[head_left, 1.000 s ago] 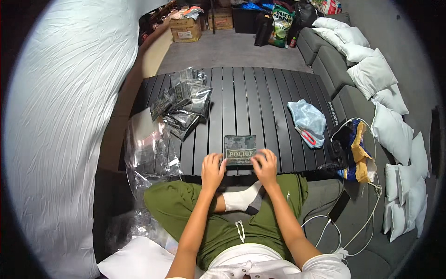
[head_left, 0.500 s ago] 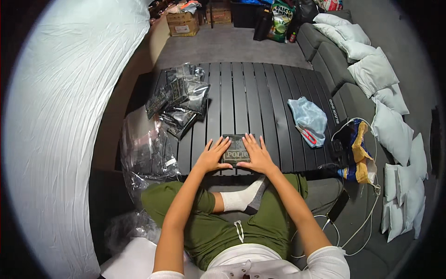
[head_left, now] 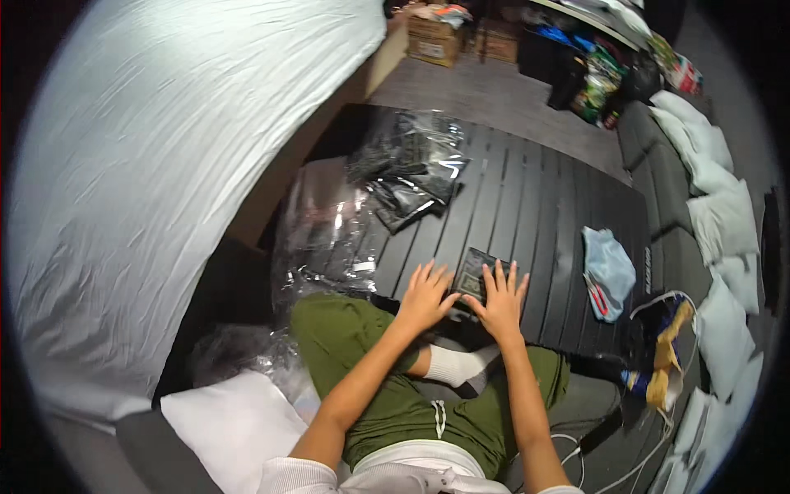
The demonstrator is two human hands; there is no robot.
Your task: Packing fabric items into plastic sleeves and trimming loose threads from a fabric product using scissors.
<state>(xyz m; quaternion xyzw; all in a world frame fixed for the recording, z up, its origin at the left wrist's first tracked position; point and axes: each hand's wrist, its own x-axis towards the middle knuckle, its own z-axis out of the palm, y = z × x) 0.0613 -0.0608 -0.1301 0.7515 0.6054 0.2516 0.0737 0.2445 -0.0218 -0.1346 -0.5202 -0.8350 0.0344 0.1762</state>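
A small dark rectangular piece with lettering on its face, perhaps a patch (head_left: 472,282), lies flat at the near edge of the slatted black table (head_left: 547,239). My left hand (head_left: 427,298) is open at its left side, fingers spread and the thumb pointing toward it. My right hand (head_left: 499,309) is also open, its outstretched fingers lying over the right part of the piece and hiding some of it. Neither hand grips anything. Several similar dark pieces in clear plastic bags (head_left: 407,177) are heaped at the table's far left.
Large clear plastic sheeting (head_left: 325,218) hangs over the table's left edge. On the right lie a light blue cloth bag (head_left: 607,267) and a red-handled tool (head_left: 598,303). White cables (head_left: 658,440) trail beside the grey sofa (head_left: 650,152), which holds several white pillows (head_left: 720,222).
The whole view has turned, so the table now appears slanted. My left hand has drawn slightly away from the piece; the right hand still covers its right side.
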